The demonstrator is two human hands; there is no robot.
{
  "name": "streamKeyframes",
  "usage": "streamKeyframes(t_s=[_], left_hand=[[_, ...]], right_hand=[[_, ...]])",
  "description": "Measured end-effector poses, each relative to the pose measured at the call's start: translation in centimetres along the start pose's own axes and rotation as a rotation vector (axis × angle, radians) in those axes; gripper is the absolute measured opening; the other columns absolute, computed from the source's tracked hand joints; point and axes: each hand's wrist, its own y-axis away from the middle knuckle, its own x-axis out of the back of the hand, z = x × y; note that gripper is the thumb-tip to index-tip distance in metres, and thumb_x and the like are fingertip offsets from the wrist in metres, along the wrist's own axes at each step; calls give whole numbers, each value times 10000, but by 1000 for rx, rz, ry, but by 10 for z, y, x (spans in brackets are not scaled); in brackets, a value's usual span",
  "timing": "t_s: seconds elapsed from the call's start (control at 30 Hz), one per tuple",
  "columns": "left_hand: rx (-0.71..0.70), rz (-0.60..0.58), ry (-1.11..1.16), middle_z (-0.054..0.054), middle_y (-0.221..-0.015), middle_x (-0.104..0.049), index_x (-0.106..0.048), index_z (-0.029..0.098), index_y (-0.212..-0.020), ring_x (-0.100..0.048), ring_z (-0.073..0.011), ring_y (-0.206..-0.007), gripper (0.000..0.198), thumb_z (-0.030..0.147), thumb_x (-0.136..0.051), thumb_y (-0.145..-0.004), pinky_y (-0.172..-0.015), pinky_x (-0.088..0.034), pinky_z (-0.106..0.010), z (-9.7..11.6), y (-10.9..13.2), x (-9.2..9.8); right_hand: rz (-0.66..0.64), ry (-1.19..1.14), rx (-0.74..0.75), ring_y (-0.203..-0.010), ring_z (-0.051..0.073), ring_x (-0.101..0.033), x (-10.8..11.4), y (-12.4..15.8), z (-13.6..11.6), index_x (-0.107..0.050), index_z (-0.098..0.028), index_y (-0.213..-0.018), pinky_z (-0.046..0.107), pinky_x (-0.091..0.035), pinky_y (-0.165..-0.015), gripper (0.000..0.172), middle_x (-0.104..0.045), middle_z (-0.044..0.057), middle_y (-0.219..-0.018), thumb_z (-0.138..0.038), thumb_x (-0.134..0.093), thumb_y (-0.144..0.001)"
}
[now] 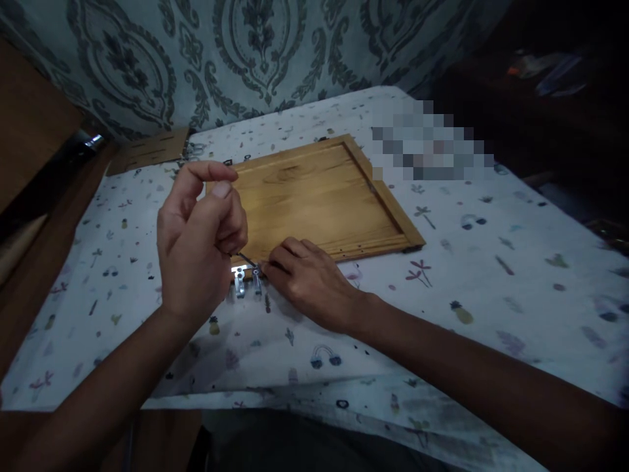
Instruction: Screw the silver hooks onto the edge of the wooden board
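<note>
A framed wooden panel (314, 190) lies flat on the bench, over a white printed cloth (472, 275), with its recessed face up and its near long edge turned toward the person, which probably puts the metal fittings within easy reach of both hands. Two bright metal fittings (240, 283) sit side by side at the near left part of that edge, their lower ends jutting past the wood over the cloth, perhaps so that they stay accessible. The left hand (202, 229) is raised above them, its grip closed, thumb and curled fingers seeming to pinch a thin dark tool (246, 260); the index finger arches free over the thumb. The tool's shaft slants down from beneath the fist to the right-hand fitting, and the lifted wrist likely leaves room to turn it. The right hand (310, 278) lies low across the near edge, its fingertips bunched just beside that same fitting, seemingly to steady fitting and wood together; whether its grip pinches anything cannot be told, because the fingertips are partly hidden. A piece of brown cardboard (147, 151) lies near the back left corner, well apart from the hands.
</note>
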Motion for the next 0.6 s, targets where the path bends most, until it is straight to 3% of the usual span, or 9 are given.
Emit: streamKeyframes(t_s=[0.23, 0.33, 0.4, 0.5, 0.6], left_hand=[[133, -235, -11, 108, -433, -207, -586, 181, -757, -116, -41, -343, 83, 149, -570, -831, -341, -149, -182, 5, -13, 7], [135, -284, 3, 111, -433, -209, -577, 170, -752, -123, -35, -339, 87, 159, -592, -837, -337, -158, -173, 5, -16, 12], [89, -263, -19, 101, -428, -269, -571, 171, -754, -181, -42, -345, 123, 211, -614, -862, -348, -202, -180, 1, -15, 13], [-3, -123, -63, 59, -485, -410, -564, 177, -758, -354, -75, -423, 206, 324, -657, -868, -408, -328, -206, -7, -11, 11], [-17, 9, -53, 64, -511, -383, -555, 172, -750, -350, -74, -450, 276, 382, -723, -816, -404, -306, -205, -11, -7, 5]], right_hand=[[-13, 31, 2, -884, 220, -448, 1, -1, 0, -675, -119, -951, 339, -348, -716, 107, -628, 90, -906, -168, -582, -930], [-12, 32, 1, -880, 223, -453, 1, -2, 1, -673, -117, -954, 338, -347, -711, 91, -629, 85, -905, -166, -610, -911], [-7, 27, 1, -873, 221, -452, 1, -2, 1, -674, -114, -946, 338, -342, -707, 88, -629, 84, -899, -165, -611, -911], [1, 21, 0, -860, 218, -443, 0, -1, 1, -679, -119, -925, 340, -335, -696, 90, -628, 81, -880, -164, -601, -917], [13, 10, 1, -863, 216, -435, -1, 0, 2, -682, -116, -922, 340, -329, -694, 95, -626, 85, -878, -165, -600, -919]])
